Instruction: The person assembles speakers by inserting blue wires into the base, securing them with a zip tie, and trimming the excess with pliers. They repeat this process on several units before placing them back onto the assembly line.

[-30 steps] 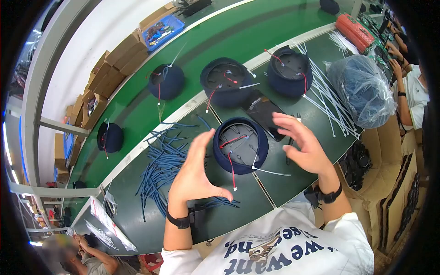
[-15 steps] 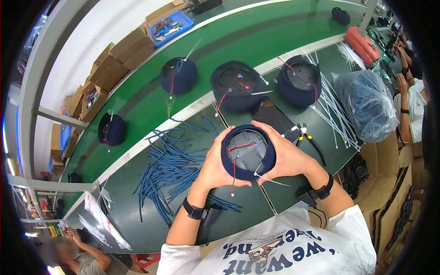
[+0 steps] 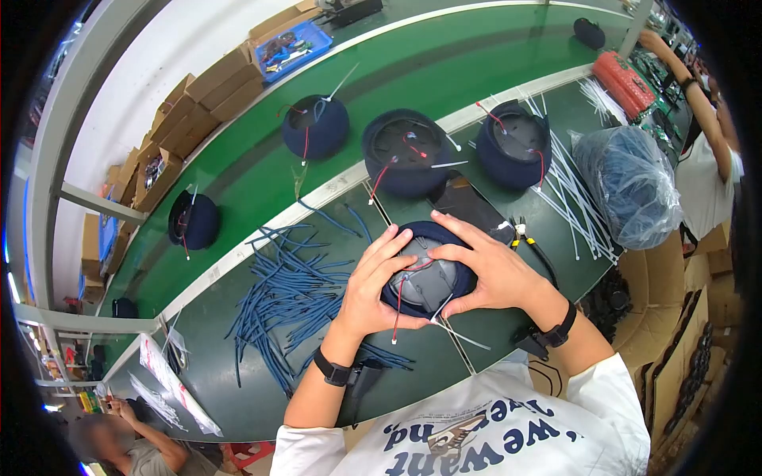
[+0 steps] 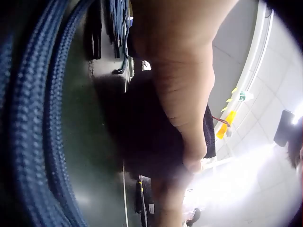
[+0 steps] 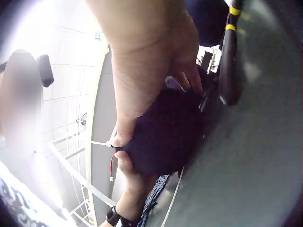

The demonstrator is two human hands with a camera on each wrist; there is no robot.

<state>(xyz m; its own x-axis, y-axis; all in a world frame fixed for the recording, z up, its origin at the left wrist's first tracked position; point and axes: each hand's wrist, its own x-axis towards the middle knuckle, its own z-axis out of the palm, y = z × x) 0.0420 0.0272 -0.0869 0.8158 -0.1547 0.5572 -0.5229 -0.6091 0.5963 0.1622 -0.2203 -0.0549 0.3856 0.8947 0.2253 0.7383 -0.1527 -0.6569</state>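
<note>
A round navy cloth-covered piece (image 3: 413, 297) with a grey inside, red wires and a white cable tie stands at the front of the dark green table. The left hand (image 3: 373, 289) grips its left side, fingertips over the rim onto the grey part, thumb along the near edge. From the other side the right hand (image 3: 496, 274) holds it, fingers over the far rim and thumb at the near edge. In the right wrist view both thumbs nearly meet beside the tie on the navy piece (image 5: 165, 135); the left wrist view shows its dark side (image 4: 147, 127).
Blue braided sleeves (image 3: 286, 293) lie left of the hands. Behind are a black phone (image 3: 468, 208), pliers (image 3: 540, 255), similar navy pieces (image 3: 405, 151) and white cable ties (image 3: 567, 198). A plastic-wrapped bundle (image 3: 627, 186) sits at right, cardboard boxes (image 3: 226, 79) beyond the green belt.
Both hands came in from apart and took hold of the navy piece from its two sides. Since then their fingers have moved over the rim onto the grey inside.
</note>
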